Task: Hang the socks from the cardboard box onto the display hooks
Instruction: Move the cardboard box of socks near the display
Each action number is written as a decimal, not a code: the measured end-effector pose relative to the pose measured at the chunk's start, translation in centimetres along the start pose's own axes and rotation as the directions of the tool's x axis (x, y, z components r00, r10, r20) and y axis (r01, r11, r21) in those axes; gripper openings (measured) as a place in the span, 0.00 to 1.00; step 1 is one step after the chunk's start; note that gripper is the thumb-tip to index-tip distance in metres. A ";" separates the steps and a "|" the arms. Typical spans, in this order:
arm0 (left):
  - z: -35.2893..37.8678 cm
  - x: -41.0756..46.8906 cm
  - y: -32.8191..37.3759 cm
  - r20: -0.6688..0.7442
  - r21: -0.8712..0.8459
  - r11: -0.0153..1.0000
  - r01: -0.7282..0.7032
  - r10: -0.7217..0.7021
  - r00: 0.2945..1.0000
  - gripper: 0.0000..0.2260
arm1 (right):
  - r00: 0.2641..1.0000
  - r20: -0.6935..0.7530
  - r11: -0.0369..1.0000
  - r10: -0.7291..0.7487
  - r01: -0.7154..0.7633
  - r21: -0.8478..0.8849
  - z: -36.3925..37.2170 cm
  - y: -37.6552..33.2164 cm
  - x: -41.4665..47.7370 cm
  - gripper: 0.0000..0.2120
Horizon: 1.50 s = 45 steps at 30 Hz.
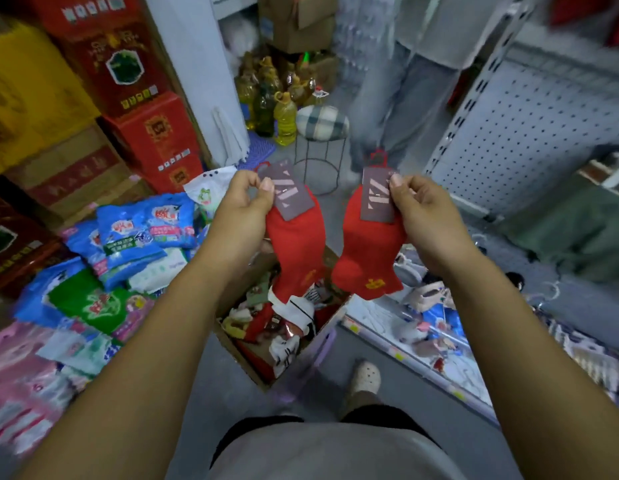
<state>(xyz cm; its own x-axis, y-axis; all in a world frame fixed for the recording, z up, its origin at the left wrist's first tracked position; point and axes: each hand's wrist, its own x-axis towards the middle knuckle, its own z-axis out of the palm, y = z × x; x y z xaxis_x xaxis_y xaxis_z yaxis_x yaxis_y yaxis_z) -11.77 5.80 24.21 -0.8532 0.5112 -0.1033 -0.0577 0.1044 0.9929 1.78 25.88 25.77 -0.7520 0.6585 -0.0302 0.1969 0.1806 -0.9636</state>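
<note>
— Red cartons (141, 74) stacked far left, blue packets (145, 233) piled on the floor below them, got that. What's the left hand (242, 206) up to?

— So the left hand pinches a grey card tag (287, 192) between thumb and curled fingers. The left red sock (296, 244) dangles from that tag, right above the cardboard box (252, 370). The box sits open on the floor between the forearms, stuffed with mixed socks.

— And over on the other side?

— Pretty much a mirror. The right red sock (368, 258) hangs just beside the first one, not touching it, also above the box. Its own tag (379, 195) is pinched by the right hand (429, 223), thumb on top, fingers curled behind. A white pegboard panel (529, 133) stands further right, well apart from both socks. It's too blurry to make out any hooks on it tbh.
</note>
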 end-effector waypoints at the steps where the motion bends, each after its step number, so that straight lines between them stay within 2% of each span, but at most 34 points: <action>1: 0.8 0.3 0.3 0.023 0.000 1.000 0.009 -0.009 1.000 0.07 | 1.000 -0.029 1.000 -0.006 0.005 -0.021 -1.0 0.0 -0.2 0.13; 6: 5.0 1.9 2.0 0.116 0.038 0.999 -0.027 0.023 0.993 0.09 | 0.983 -0.177 0.998 -0.041 0.032 -0.055 -6.1 -0.5 -1.4 0.14; 9: 8.9 2.3 3.8 0.124 0.026 0.997 -0.071 0.067 0.990 0.10 | 0.968 -0.244 0.996 -0.062 0.045 -0.074 -9.3 -1.2 -2.3 0.14; 21: 26.8 0.0 8.2 0.299 0.068 0.966 -0.249 0.218 0.929 0.09 | 0.917 -0.379 0.987 -0.122 0.072 -0.142 -25.5 -0.8 -5.9 0.13; 28: 37.0 -2.0 10.0 0.335 -0.007 0.961 -0.278 0.264 0.905 0.06 | 0.904 -0.393 0.979 -0.166 0.104 -0.174 -34.5 0.3 -7.4 0.10; 32: 40.9 -3.0 10.4 0.306 -0.017 0.968 -0.251 0.244 0.920 0.06 | 0.914 -0.366 0.974 -0.174 0.106 -0.199 -38.0 1.0 -7.2 0.09; 35: 42.4 -3.2 10.6 0.304 -0.069 0.980 -0.188 0.200 0.931 0.08 | 0.917 -0.353 0.972 -0.185 0.119 -0.200 -39.5 1.1 -6.6 0.10; 39: 43.2 -2.4 10.8 0.294 -0.113 0.981 -0.157 0.184 0.938 0.07 | 0.917 -0.361 0.979 -0.169 0.113 -0.171 -40.4 0.7 -5.3 0.16; 45: 44.1 -0.4 11.8 0.272 -0.164 0.969 -0.187 0.226 0.935 0.08 | 0.916 -0.362 0.982 -0.170 0.128 -0.137 -40.1 -0.2 -2.8 0.10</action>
<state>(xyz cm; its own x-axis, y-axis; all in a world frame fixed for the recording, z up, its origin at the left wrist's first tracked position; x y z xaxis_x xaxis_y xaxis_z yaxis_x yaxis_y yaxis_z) 10.77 44.45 33.32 -0.6703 0.7336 0.1117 0.0181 -0.1343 0.9908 29.11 53.29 36.70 -0.4946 0.8375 0.2324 0.1834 0.3619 -0.9140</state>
